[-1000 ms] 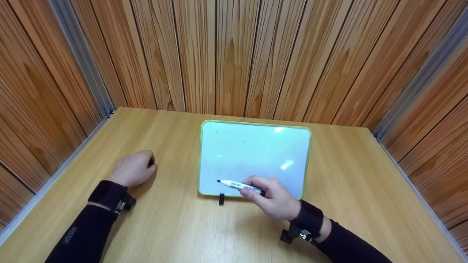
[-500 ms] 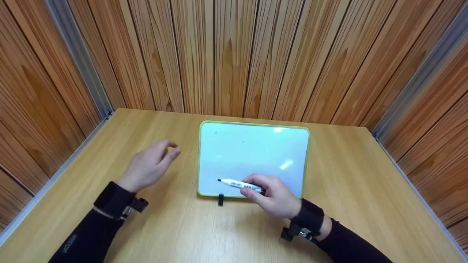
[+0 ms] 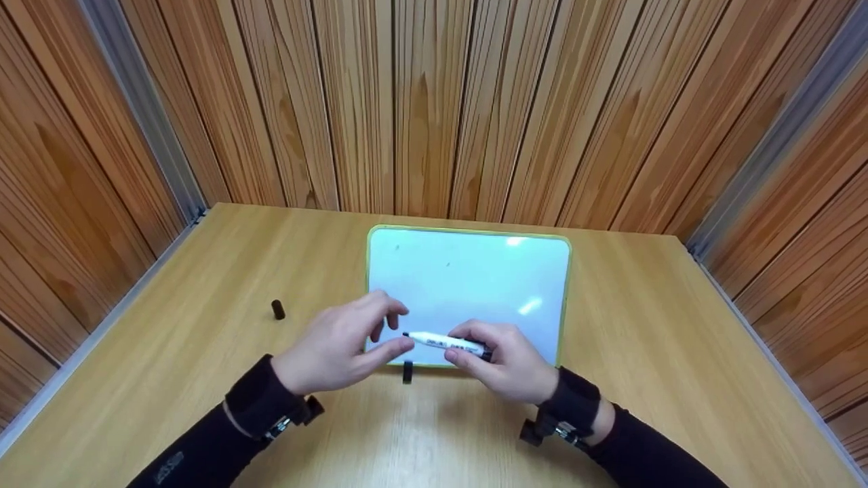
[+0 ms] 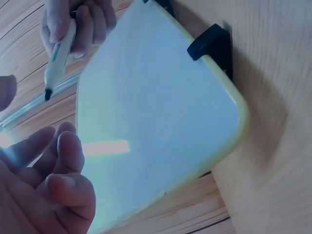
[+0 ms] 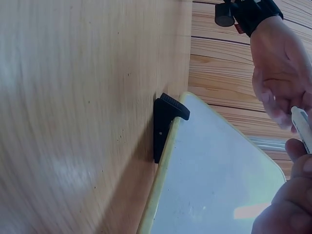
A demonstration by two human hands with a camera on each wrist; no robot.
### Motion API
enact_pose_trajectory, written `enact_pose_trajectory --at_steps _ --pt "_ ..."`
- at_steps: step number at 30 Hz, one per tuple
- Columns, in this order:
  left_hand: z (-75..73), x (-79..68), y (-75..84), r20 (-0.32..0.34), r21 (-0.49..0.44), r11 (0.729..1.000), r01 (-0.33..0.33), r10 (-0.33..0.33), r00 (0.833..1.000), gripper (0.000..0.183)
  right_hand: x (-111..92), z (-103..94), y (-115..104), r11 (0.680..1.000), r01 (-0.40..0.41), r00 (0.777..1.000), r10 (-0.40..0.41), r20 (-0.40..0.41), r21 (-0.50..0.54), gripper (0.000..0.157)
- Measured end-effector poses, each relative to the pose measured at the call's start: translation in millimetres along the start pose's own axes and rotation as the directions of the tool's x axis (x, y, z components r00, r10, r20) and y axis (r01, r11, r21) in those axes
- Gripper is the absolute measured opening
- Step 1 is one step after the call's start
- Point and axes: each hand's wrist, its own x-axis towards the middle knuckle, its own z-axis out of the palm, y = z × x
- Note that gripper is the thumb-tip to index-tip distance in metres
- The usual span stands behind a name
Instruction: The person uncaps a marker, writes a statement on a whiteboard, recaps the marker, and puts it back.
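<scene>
My right hand (image 3: 510,362) pinches a white whiteboard marker (image 3: 441,341) between thumb and fingers. Its bare black tip points left, in front of the lower part of a yellow-green framed whiteboard (image 3: 468,285). Close to that tip is my left hand (image 3: 339,342), thumb and fingers spread apart with nothing between them. In the left wrist view a gap separates the left fingers (image 4: 70,190) from the marker (image 4: 58,61). A small black cap (image 3: 278,310) is on the table, left of the left hand.
Black clip feet (image 4: 214,46) hold the whiteboard's lower edge, so it stands tilted on the wooden table (image 3: 651,352). One foot (image 3: 407,372) juts toward me. Wood-patterned walls (image 3: 434,108) rise behind and on both sides.
My left hand has moved right from the table's left side to beside the marker tip, its fingers opening. The black cap has come into sight where that hand was. The right hand stays put.
</scene>
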Motion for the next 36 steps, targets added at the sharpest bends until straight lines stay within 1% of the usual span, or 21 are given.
enact_pose_trajectory --at_steps 4,7,10,17,22,25,28,30,33,34,35,36 --pt "10.7 3.2 0.5 0.03 0.005 1.0 -0.004 0.004 1.0 0.032 0.2 0.5 0.9 0.999 0.035 0.999 -0.035 -0.011 -0.022 0.009" --pt "16.0 4.8 1.5 0.049 -0.001 1.0 -0.009 0.009 0.999 0.03 0.3 0.9 1.7 0.998 0.054 0.998 -0.054 -0.016 -0.033 0.008" --pt "20.0 4.8 2.3 0.058 -0.001 1.0 -0.015 0.016 0.998 0.026 0.5 0.7 1.8 0.998 0.048 0.999 -0.049 -0.008 -0.029 0.009" --pt "26.3 4.4 3.1 0.045 0.003 0.999 -0.045 0.045 0.998 0.019 0.5 -1.5 1.9 0.999 0.017 0.999 -0.016 0.031 -0.034 0.009" --pt "27.0 4.0 3.9 0.056 -0.022 0.999 -0.025 0.027 0.998 0.018 0.9 -4.1 -1.1 1.0 -0.007 1.0 0.007 0.028 -0.006 0.009" --pt "27.0 4.2 4.4 0.063 -0.045 0.999 -0.009 0.012 0.998 0.019 0.7 -6.6 -4.6 0.997 -0.044 0.999 0.044 0.005 0.064 0.011" --pt "28.3 4.9 4.7 0.063 -0.069 0.998 -0.006 0.01 0.998 0.018 0.1 -9.4 -7.8 0.984 -0.071 0.997 0.076 -0.026 0.16 0.013" --pt "30.0 5.4 5.0 0.064 -0.091 0.996 -0.007 0.013 0.998 0.017 -0.4 -10.8 -9.0 0.962 -0.072 0.996 0.084 -0.033 0.262 0.013" --pt "33.7 5.2 5.5 0.072 -0.143 0.99 -0.007 0.018 0.997 0.016 -0.3 -11.1 -9.9 0.911 -0.056 0.997 0.074 -0.028 0.408 0.017" --pt "35.2 5.1 5.9 0.072 -0.156 0.988 -0.009 0.021 0.997 0.016 -0.1 -10.4 -9.6 0.895 -0.046 0.998 0.064 -0.024 0.443 0.018" --pt "36.7 4.8 6.3 0.07 -0.164 0.986 -0.012 0.023 0.997 0.016 0.0 -9.7 -9.1 0.886 -0.038 0.998 0.054 -0.021 0.462 0.019" --pt "38.1 4.6 6.8 0.068 -0.171 0.985 -0.016 0.028 0.997 0.016 0.0 -8.8 -8.7 0.884 -0.03 0.999 0.043 -0.018 0.467 0.019"
